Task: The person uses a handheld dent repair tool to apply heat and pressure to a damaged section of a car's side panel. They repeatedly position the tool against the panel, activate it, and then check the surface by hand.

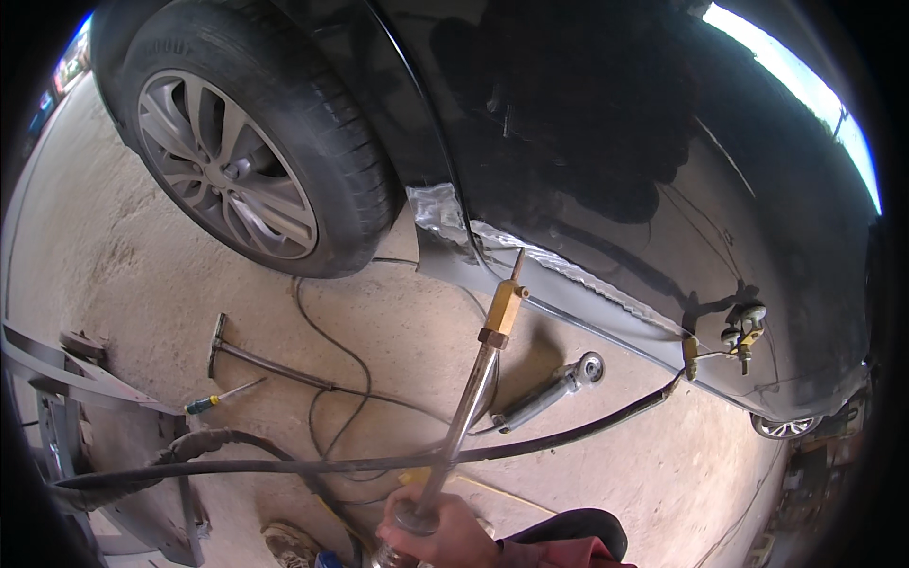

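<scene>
My right hand (440, 530) comes in from the lower edge in a red sleeve (573, 554). Its fingers wrap round the lower end of a slide hammer (464, 407), a long steel rod with a brass tip holder (503, 310). The thin tip points up at the sill (587, 282) of a black car, where a rough strip of bare metal shows; whether it touches cannot be told. A brass clamp (690, 360) at the sill's lower edge joins a thick black cable (568, 434). My left hand is out of view.
An angle grinder (544, 398) lies on the concrete floor. Left of it are a hammer (275, 367), a screwdriver (222, 396) and loose thin cords (331, 341). A car wheel (232, 170) stands at upper left, a metal frame (66, 445) at lower left. A shoe (289, 546) shows below.
</scene>
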`<state>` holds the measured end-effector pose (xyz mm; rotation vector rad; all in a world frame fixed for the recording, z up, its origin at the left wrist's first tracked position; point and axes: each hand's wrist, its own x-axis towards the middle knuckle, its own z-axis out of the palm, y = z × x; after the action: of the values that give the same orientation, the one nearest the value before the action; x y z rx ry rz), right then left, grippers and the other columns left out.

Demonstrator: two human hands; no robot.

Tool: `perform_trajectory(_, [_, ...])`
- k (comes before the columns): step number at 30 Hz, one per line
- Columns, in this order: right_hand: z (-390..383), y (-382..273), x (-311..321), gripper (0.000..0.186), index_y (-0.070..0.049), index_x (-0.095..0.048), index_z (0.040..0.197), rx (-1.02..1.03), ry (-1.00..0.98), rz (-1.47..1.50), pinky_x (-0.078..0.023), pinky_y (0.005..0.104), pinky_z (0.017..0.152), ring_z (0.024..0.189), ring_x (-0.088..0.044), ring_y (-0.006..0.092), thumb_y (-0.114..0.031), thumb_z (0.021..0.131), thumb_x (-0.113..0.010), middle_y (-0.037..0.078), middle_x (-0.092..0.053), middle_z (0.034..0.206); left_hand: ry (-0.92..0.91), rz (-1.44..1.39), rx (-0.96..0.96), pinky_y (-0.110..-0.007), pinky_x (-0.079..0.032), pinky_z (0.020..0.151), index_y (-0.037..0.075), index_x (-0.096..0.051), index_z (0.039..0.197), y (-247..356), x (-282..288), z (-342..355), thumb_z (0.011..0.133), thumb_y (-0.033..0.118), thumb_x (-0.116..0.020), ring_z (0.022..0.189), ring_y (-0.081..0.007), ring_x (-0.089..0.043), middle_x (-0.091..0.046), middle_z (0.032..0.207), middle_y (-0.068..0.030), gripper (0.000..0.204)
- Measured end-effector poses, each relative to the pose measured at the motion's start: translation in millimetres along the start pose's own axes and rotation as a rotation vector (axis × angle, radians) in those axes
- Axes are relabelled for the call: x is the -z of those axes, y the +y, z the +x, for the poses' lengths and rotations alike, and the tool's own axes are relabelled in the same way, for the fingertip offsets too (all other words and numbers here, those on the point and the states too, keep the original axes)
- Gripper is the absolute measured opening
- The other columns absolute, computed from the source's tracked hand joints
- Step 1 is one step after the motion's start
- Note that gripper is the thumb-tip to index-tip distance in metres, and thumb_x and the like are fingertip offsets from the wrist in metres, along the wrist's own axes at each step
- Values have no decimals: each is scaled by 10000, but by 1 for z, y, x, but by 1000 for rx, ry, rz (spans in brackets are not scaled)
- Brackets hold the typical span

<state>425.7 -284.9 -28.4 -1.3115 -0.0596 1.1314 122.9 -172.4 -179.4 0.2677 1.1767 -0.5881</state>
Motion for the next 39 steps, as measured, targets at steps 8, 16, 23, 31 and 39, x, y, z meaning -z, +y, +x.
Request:
perform_trajectory(8, [0, 5, 6, 186, -52, -517, 797, -13, -17, 33, -430, 278, 584, 633, -482, 75, -26, 856, -691, -38, -462, 681, 6, -6, -3, -425, -532, 825, 174, -554, 1347, -4, -7, 1, 988, 519, -528, 1017, -212, -607, -611, 1169, -22, 498])
perform_trajectory(16, [-7, 3, 6, 147, -40, -548, 847, -23, 40, -108, -437, 282, 594, 646, -469, 83, -39, 858, -695, -43, -480, 678, 12, -15, -4, -432, -532, 826, 178, -552, 1348, -5, -8, 2, 986, 524, -529, 1020, -215, -606, -609, 1172, -23, 502])
perform_trajectory(23, [-7, 1, 8, 246, -73, -456, 757, -35, -34, 122, -421, 292, 536, 580, -460, 86, 10, 884, -650, -27, -452, 652, 12, -4, 2, -438, -532, 827, 181, -550, 1350, -2, -6, 1, 984, 529, -530, 1022, -218, -605, -607, 1174, -23, 506])
perform_trajectory(31, [-9, -11, 5, 306, -89, -419, 708, 51, 86, -313, -437, 289, 545, 579, -509, 84, -20, 869, -670, -22, -445, 621, 10, 9, 6, -445, -532, 828, 184, -549, 1351, 1, -5, 1, 981, 535, -531, 1024, -221, -605, -606, 1177, -24, 510])
perform_trajectory(39, [-7, -6, 7, 252, -72, -477, 725, -29, 66, -175, -449, 296, 581, 602, -518, 87, -55, 857, -690, -20, -474, 636, 12, 15, 14, -451, -532, 829, 187, -547, 1352, 4, -5, 0, 979, 541, -532, 1027, -224, -604, -604, 1179, -24, 514])
